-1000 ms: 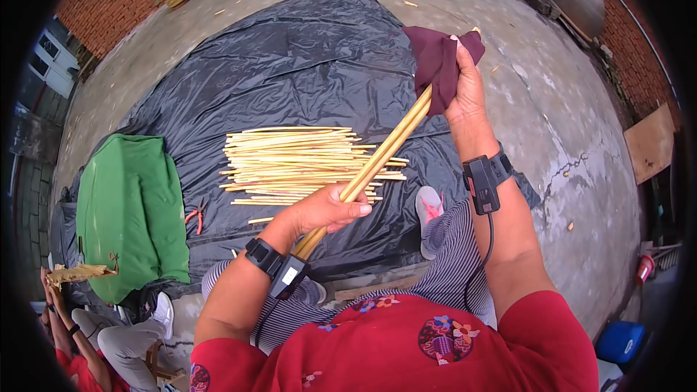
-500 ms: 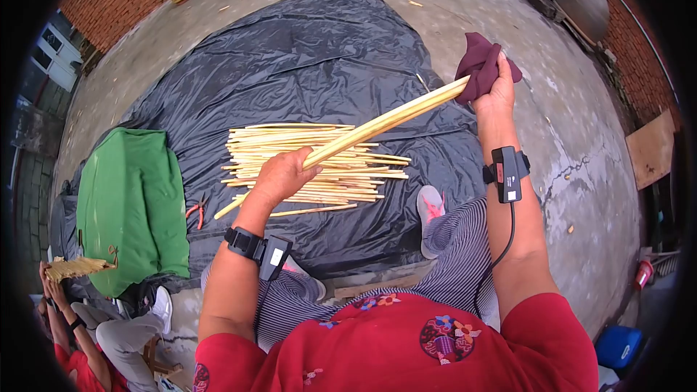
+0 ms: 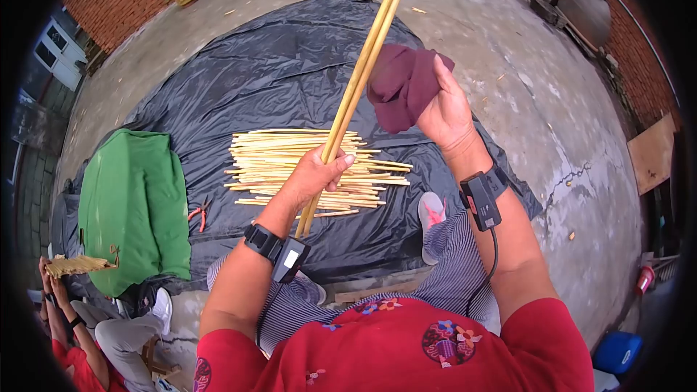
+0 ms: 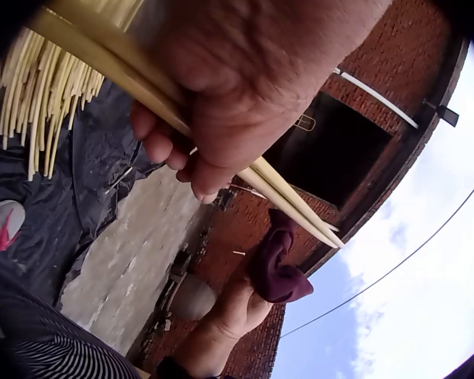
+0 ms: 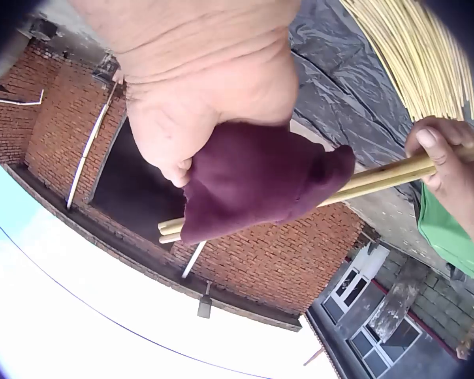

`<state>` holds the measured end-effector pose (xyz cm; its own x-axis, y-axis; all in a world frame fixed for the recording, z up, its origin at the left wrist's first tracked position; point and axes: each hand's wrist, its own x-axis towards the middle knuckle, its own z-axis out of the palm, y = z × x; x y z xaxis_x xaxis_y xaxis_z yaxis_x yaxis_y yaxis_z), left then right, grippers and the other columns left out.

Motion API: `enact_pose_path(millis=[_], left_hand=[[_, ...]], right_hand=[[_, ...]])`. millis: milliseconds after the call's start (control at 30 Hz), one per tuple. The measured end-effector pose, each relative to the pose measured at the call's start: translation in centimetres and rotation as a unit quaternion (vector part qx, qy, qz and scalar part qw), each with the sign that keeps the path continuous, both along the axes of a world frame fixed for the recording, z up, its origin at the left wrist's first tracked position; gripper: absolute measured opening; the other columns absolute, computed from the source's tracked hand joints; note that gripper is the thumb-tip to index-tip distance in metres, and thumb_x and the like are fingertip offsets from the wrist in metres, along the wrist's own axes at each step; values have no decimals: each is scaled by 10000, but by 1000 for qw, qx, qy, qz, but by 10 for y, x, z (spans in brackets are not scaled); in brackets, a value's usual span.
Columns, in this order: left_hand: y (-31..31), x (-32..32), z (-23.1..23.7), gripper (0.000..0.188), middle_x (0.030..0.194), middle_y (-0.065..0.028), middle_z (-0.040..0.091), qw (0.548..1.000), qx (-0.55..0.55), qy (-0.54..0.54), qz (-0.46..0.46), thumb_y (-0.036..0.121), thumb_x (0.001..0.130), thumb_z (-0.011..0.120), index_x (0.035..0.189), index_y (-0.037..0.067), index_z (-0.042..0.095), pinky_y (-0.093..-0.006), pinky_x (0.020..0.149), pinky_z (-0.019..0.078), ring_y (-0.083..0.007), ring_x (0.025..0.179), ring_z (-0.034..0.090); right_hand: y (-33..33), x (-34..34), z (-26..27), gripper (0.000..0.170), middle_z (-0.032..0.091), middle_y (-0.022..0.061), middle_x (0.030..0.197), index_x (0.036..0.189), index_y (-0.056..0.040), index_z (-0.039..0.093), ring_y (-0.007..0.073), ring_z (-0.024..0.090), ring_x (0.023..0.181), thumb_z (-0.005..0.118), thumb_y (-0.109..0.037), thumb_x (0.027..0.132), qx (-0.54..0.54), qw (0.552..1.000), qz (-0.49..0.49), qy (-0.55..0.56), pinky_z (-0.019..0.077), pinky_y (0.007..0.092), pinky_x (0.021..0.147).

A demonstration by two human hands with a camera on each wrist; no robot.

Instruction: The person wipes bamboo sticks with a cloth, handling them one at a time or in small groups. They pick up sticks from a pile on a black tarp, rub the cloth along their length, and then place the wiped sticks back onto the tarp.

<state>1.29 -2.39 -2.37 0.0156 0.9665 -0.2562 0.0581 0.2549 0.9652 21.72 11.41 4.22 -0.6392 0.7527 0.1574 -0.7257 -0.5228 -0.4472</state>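
My left hand grips a couple of long, pale yellow peeled sticks near their lower end. They stand steeply tilted, with their tops toward the far side in the head view. To their right, my right hand holds a bunched dark purple cloth, thumb raised along its edge. In the right wrist view the cloth overlaps the sticks, whose ends show past it. The left wrist view shows the stick ends reaching beyond my fingers, near the cloth.
Many similar sticks lie in a pile on a black plastic sheet. Red-handled pliers lie beside a green cloth. At the lower left another person's hands hold a yellowish bundle. Concrete ground surrounds the sheet.
The sticks dipped low across the pile, then swung up steeply. The purple cloth, earlier wrapped around their upper part, moved out right, then back left beside them. My left hand kept its grip.
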Motion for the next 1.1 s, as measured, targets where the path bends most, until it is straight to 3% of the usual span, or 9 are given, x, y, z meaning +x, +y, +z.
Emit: enact_pose_path(millis=[167,300,367,433,533,600,867,1067,1100], left_hand=[[7,26,-9,250,590,14,502,999,-2,-15,-28,283,906,629,850,53,547,-226,469,415,-77,500,481],[12,28,-31,274,742,-42,589,996,-28,-52,-62,272,887,653,968,29,558,-253,600,503,-129,657,588],[12,27,-26,365,917,-89,599,991,93,85,-55,273,867,675,1085,18,531,-287,719,509,-174,821,606],[11,24,-6,570,1185,-147,537,973,126,186,-49,280,827,714,1252,5,453,-340,880,475,-244,1059,568],[11,12,2,453,1150,-123,561,952,182,243,43,169,849,674,1223,9,474,-326,848,487,-208,1005,590],[6,9,13,306,1082,-108,586,936,229,254,85,51,836,651,1120,4,548,-298,791,499,-172,939,602],[-3,-4,43,418,1077,-130,589,678,489,535,119,43,737,714,1124,28,555,-352,806,479,-285,988,584],[-7,-18,9,258,872,-177,639,798,140,583,-55,200,834,636,996,48,503,-450,642,489,-366,785,623],[-10,-18,5,235,734,-170,631,797,204,568,-33,249,868,601,912,58,471,-475,577,473,-383,677,615]], right_hand=[[-39,-40,-3,613,545,78,1172,1328,-10,405,152,532,1069,626,-377,889,195,942,-8,-272,423,308,948],[-45,-55,-14,524,578,65,1059,1236,-7,460,141,561,984,698,-263,844,203,927,-37,-313,483,293,846],[-42,-56,-12,454,604,62,1019,1188,-41,500,168,591,957,707,-223,828,229,912,-59,-335,498,316,817],[-28,-51,-11,382,615,67,984,1129,-87,534,221,602,941,708,-179,801,427,755,-190,-460,498,354,794],[-12,-35,-11,329,602,51,912,1029,-141,597,273,586,902,711,-92,723,629,429,-327,-559,463,384,767],[-10,-26,-15,297,578,40,863,986,-146,594,256,577,877,707,-85,717,656,359,-319,-582,436,391,746],[-13,-23,-29,68,562,-1,811,871,-200,614,195,561,843,572,-213,819,730,241,-234,-595,389,347,716],[-29,-31,-32,59,565,-11,802,841,-201,626,182,571,836,592,-225,799,775,225,-171,-565,394,340,711],[-28,-32,-31,58,565,-13,800,840,-203,626,179,570,840,592,-220,797,778,227,-174,-559,395,337,714]])
